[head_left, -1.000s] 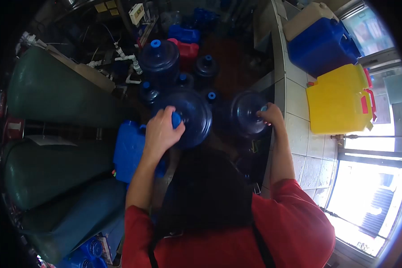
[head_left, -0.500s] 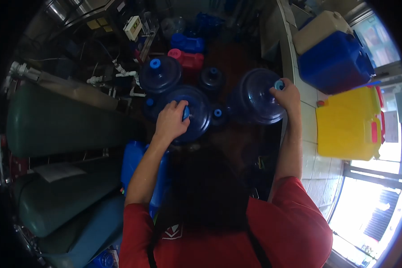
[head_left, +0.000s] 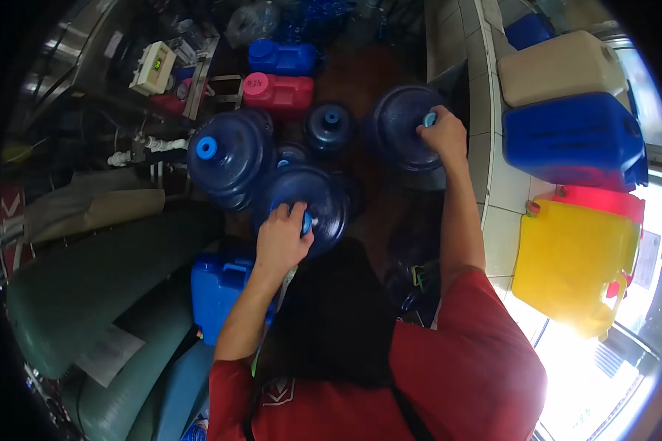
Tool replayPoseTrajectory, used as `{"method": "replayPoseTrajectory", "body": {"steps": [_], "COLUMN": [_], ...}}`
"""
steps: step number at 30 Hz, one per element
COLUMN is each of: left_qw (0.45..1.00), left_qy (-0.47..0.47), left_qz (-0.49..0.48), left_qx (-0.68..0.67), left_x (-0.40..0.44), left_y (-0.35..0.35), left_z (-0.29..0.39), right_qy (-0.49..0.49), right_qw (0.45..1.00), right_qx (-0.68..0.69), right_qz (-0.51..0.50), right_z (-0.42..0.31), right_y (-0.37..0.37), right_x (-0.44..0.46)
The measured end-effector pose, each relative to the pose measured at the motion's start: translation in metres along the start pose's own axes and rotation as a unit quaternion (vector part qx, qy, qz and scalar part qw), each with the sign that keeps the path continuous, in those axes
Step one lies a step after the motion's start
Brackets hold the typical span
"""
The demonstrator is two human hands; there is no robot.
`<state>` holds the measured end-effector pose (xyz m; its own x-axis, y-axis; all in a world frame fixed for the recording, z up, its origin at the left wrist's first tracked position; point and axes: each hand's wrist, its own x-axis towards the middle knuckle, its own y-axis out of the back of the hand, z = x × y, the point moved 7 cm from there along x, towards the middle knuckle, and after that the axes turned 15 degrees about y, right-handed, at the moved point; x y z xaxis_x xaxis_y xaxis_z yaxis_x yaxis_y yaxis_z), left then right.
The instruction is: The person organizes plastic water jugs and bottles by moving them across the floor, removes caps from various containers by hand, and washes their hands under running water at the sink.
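My left hand (head_left: pixel 283 239) is closed round the blue-capped neck of a large translucent blue water jug (head_left: pixel 324 197), which stands close in front of my body. Off to the right, my right hand (head_left: pixel 444 136) grips the light-blue-capped neck of a second water jug (head_left: pixel 399 121) beside the tiled ledge. A capped water jug (head_left: pixel 232 165) stands left of the one in my left hand. Farther back, between the two held jugs, sits a smaller dark jug (head_left: pixel 329 136). The bottoms of the held jugs are hidden, so I cannot tell whether they touch the floor.
Red (head_left: pixel 290 92) and blue (head_left: pixel 283 57) jerrycans stand at the back. A blue jerrycan (head_left: pixel 217 294) is by my left forearm. Green tanks (head_left: pixel 110 272) line the left side. On the tiled ledge (head_left: pixel 496 198) at right are yellow (head_left: pixel 566 257), blue (head_left: pixel 566 143) and beige (head_left: pixel 555 70) jerrycans.
The view has shifted. Against the other jugs, the jug in my left hand is nearer my body, and the one in my right hand is farther forward. Both hands keep their grip.
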<state>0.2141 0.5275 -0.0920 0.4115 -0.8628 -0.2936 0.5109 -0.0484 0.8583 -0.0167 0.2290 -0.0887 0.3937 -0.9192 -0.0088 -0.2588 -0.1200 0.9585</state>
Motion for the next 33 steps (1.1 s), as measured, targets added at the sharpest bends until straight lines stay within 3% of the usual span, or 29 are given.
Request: {"method": "replayPoseTrajectory", "body": {"steps": [11,13,20,23,24,25,27,29,32,33], "left_qw": [0.999,0.998,0.988,0.984,0.985,0.987,0.986,0.980,0.975,0.972], "left_qy": [0.015,0.051,0.141,0.171,0.164,0.152,0.156,0.185,0.180,0.191], "left_qz": [-0.008,-0.028,-0.064,-0.050,-0.042,-0.031,-0.005,0.008,0.047,0.052], "left_qx": [0.031,0.031,0.024,-0.005,-0.020,-0.040,-0.065,-0.070,-0.119,-0.123], "left_x": [0.008,0.010,0.004,-0.007,-0.011,-0.012,-0.021,-0.031,-0.049,-0.057], "left_y": [-0.032,-0.030,-0.039,-0.038,-0.036,-0.036,-0.039,-0.038,-0.032,-0.032], "left_z": [-0.006,-0.005,-0.015,-0.024,-0.025,-0.025,-0.034,-0.042,-0.047,-0.052], "right_qy": [0.039,0.000,0.016,0.003,0.060,0.011,0.020,0.012,0.108,0.059], "right_qw": [0.986,0.982,0.977,0.965,0.968,0.961,0.960,0.941,0.956,0.956], "right_qx": [0.055,0.049,0.074,0.133,0.123,0.172,0.151,0.269,0.188,0.162], "right_qz": [-0.152,-0.180,-0.200,-0.228,-0.209,-0.217,-0.233,-0.205,-0.198,-0.237], "right_z": [0.109,0.126,0.167,0.177,0.172,0.193,0.191,0.206,0.198,0.188], "right_y": [-0.243,-0.280,-0.384,-0.399,-0.401,-0.429,-0.426,-0.442,-0.421,-0.404], "right_x": [0.036,0.030,0.011,0.005,0.003,-0.001,0.001,-0.001,0.001,-0.003]}}
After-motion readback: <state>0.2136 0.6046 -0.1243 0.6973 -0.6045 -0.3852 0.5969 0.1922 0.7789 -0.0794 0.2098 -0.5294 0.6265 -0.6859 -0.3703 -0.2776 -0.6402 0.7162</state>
